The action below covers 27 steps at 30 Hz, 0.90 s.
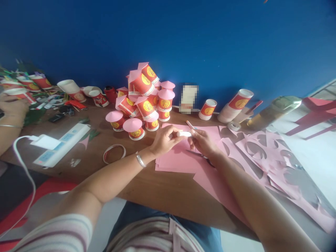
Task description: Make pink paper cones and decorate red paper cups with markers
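While holding a white tube (184, 134), probably a glue stick, just above the stack of pink paper sheets (170, 157), best to keep the grip steady at both ends — clamped on the left end with the left hand (165, 140), and on the right end with the right hand (205, 142). Cannot tell whether capped or uncapped. Also caught in the right hand, angled toward the far side: a slim pale stick (189, 125), perhaps a pen. Better to twist or pull straight along the tube, without letting the stick slip loose.

Lying just under the right hand: scissors (194, 153), worth sliding aside before lowering the wrist. To the right, spread along the counter (147, 185): pink paper offcuts (258, 169) with curved cutouts, apt to drag along with the right forearm. Left of the hands, on the far side: a pile of red paper cups with pink cone tops (132, 127), likely to topple if bumped. Far right: a roll of tape (234, 126) beside a tall cup stack (237, 105). Near left: a paper ring (114, 154), then a power strip (69, 138) — and, at the left edge, another person's hand (13, 108).
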Each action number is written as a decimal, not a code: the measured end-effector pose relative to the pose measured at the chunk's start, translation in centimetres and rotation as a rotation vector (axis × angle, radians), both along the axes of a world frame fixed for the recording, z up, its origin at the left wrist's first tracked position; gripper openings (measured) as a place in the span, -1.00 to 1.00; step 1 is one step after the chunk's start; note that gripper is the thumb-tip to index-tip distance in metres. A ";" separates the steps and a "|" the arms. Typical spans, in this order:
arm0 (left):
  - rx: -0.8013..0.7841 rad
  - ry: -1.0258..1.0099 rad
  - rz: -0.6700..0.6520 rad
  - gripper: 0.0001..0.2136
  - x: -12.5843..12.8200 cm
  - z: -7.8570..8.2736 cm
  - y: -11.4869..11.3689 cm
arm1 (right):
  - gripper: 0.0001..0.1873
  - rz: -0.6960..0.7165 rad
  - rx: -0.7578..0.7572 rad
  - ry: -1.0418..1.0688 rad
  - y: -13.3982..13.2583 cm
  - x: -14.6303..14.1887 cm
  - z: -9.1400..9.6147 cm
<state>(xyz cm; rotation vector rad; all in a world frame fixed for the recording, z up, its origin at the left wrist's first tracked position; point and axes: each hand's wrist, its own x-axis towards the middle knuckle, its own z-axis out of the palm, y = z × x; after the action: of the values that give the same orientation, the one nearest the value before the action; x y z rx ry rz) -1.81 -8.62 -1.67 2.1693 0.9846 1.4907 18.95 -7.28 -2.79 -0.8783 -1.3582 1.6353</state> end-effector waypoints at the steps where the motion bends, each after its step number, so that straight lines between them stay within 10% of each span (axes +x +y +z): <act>1: 0.008 0.004 0.000 -0.78 0.0 0.0 0.0 | -0.45 0.008 -0.006 -0.009 0.0 0.0 0.0; 27: 0.300 0.118 -0.045 -0.81 0.2 0.2 -0.6 | -0.32 0.148 -0.104 -0.144 -1.0 0.1 1.3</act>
<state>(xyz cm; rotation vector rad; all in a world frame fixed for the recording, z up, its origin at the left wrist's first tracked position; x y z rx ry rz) -1.64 -9.24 -1.50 2.4944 0.7822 1.5910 19.01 -8.25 -1.48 -0.9938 -1.4771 1.7981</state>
